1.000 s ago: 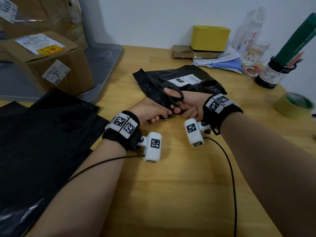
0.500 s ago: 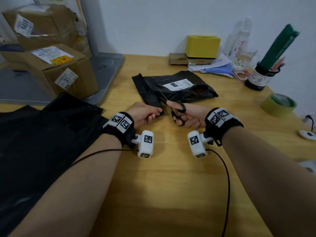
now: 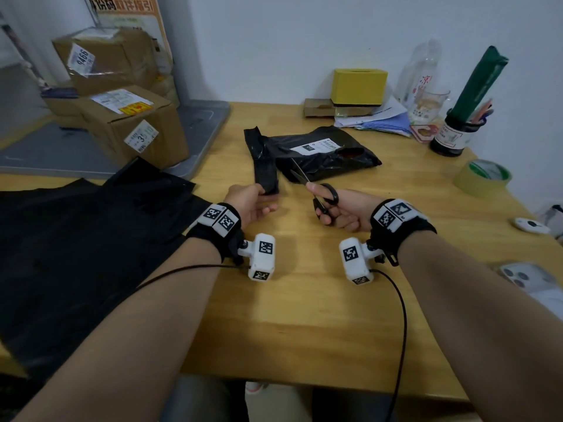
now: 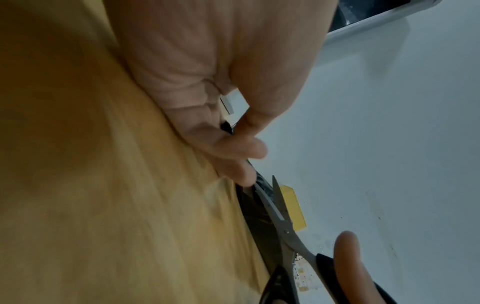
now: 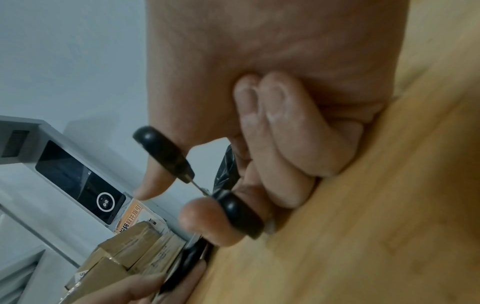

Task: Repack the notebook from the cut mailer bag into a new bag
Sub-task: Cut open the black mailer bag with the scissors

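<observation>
The cut black mailer bag (image 3: 332, 159) with a white label (image 3: 316, 146) lies on the wooden table (image 3: 304, 315); the notebook does not show. A narrow black strip (image 3: 264, 166) cut along its left edge splays away at the near end. My left hand (image 3: 261, 194) pinches the strip's near end between thumb and fingers (image 4: 249, 148). My right hand (image 3: 330, 208) holds black-handled scissors (image 3: 323, 194), with fingers through the loops (image 5: 241, 214) and the blades (image 4: 279, 207) pointing at the bag. New black bags (image 3: 76, 239) lie spread at the left.
Cardboard parcels (image 3: 134, 123) sit on a grey platform at the back left. A yellow box (image 3: 359, 86), papers, a bottle, a glass and a dark jar (image 3: 449, 138) line the back wall. A tape roll (image 3: 483, 178) and a phone (image 3: 530, 278) are at the right.
The scissors have come out of the bag and both hands have drawn back toward me and apart. The left hand has pulled the strip's near end away from the bag.
</observation>
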`<state>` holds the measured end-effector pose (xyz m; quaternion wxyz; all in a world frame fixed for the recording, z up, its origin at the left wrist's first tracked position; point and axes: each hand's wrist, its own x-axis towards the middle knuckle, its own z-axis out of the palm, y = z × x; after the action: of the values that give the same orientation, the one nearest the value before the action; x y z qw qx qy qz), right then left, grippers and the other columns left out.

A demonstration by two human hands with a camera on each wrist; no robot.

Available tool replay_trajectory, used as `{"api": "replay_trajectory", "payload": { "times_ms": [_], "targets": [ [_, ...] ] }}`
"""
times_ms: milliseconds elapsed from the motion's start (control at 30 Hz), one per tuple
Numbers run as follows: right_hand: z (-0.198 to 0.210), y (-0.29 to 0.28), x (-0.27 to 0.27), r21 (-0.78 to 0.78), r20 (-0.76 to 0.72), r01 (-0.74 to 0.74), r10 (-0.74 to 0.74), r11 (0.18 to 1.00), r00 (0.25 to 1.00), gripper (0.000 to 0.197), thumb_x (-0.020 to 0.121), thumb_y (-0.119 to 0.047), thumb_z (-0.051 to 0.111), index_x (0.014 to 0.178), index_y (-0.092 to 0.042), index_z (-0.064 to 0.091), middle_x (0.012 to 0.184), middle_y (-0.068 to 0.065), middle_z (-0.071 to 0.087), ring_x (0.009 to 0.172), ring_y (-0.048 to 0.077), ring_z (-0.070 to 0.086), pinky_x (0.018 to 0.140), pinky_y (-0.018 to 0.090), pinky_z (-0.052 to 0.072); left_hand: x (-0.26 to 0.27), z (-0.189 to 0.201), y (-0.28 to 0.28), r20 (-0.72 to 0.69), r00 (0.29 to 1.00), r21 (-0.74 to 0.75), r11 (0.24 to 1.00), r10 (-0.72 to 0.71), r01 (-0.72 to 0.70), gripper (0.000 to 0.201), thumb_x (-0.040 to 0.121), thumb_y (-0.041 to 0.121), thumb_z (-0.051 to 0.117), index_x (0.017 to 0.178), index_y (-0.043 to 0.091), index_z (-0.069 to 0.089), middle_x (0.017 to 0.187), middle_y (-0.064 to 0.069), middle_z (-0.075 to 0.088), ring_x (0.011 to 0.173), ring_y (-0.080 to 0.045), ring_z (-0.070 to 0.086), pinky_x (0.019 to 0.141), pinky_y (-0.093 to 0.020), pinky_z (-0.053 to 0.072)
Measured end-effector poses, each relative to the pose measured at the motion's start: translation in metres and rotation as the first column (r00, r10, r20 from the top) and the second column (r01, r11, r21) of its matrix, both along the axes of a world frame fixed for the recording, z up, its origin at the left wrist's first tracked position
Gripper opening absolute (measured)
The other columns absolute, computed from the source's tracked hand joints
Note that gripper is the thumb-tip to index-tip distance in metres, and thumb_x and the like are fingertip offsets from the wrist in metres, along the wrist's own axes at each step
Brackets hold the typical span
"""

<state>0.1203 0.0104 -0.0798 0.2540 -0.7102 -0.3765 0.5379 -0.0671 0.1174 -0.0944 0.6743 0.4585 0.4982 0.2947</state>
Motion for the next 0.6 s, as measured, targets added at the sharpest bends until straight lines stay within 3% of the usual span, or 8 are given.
{"api": "replay_trajectory", "payload": {
  "times_ms": [133,233,333,433,533,600],
  "targets": [
    [0.001,0.000,0.002,0.002,-0.036,-0.017,0.017,1.000,0.999,0.066,0.077,-0.084,0.054,0.086,-0.018,0.054,0.064,-0.005,0.054,0.036,0.005,0.024,0.033,0.016,0.017,0.003,0.003,0.008,-0.004,0.999,-0.047,0.998,0.039,-0.039,0.016,0.101,0.018,0.045,0.116,0.010,0.046,0.100,-0.013,0.071,0.060,-0.019,0.063,0.040,-0.018,0.039],
    [0.004,0.001,0.004,-0.022,-0.085,-0.032,0.030,0.999,0.996,0.064,0.078,-0.082,0.056,0.084,-0.018,0.054,0.063,-0.004,0.053,0.036,0.005,0.024,0.034,0.017,0.018,0.009,0.001,0.022,-0.090,0.996,-0.017,1.000,0.012,-0.014,0.010,0.095,0.016,0.056,0.096,0.006,0.053,0.094,-0.009,0.072,0.053,-0.013,0.056,0.041,-0.018,0.028],
    [0.011,0.004,0.007,-0.011,-0.124,-0.023,0.021,1.000,0.992,0.060,0.081,-0.081,0.055,0.080,-0.021,0.055,0.063,-0.005,0.051,0.040,0.007,0.023,0.042,0.021,0.018,0.019,0.000,0.037,-0.136,0.991,-0.004,1.000,0.013,-0.013,0.013,0.091,0.012,0.064,0.096,0.006,0.054,0.090,-0.009,0.066,0.041,-0.008,0.049,0.037,-0.012,0.021],
    [0.020,0.009,0.011,0.006,-0.099,-0.002,0.002,1.000,0.995,0.060,0.080,-0.082,0.056,0.080,-0.022,0.056,0.063,-0.006,0.051,0.044,0.008,0.023,0.046,0.023,0.018,0.028,0.002,0.049,-0.137,0.990,-0.092,0.995,-0.039,0.026,0.014,0.094,0.018,0.064,0.085,0.010,0.056,0.081,-0.003,0.061,0.036,-0.006,0.036,0.034,-0.010,0.016],
    [0.025,0.015,0.015,0.000,-0.075,0.010,-0.010,1.000,0.997,0.062,0.078,-0.082,0.058,0.084,-0.020,0.056,0.063,-0.006,0.052,0.041,0.006,0.025,0.042,0.019,0.019,0.034,0.005,0.059,-0.219,0.970,-0.106,0.991,-0.104,0.082,0.035,0.095,0.029,0.062,0.065,0.016,0.048,0.060,0.003,0.038,0.041,-0.010,0.021,0.035,-0.012,0.014],
    [0.026,0.019,0.016,-0.011,-0.065,0.006,-0.006,1.000,0.998,0.063,0.078,-0.082,0.059,0.086,-0.020,0.056,0.063,-0.005,0.053,0.040,0.006,0.027,0.040,0.018,0.019,0.035,0.006,0.064,-0.281,0.954,-0.086,0.993,-0.107,0.086,0.039,0.095,0.029,0.059,0.061,0.018,0.044,0.058,0.003,0.029,0.043,-0.012,0.018,0.039,-0.015,0.013]
  ]
}}
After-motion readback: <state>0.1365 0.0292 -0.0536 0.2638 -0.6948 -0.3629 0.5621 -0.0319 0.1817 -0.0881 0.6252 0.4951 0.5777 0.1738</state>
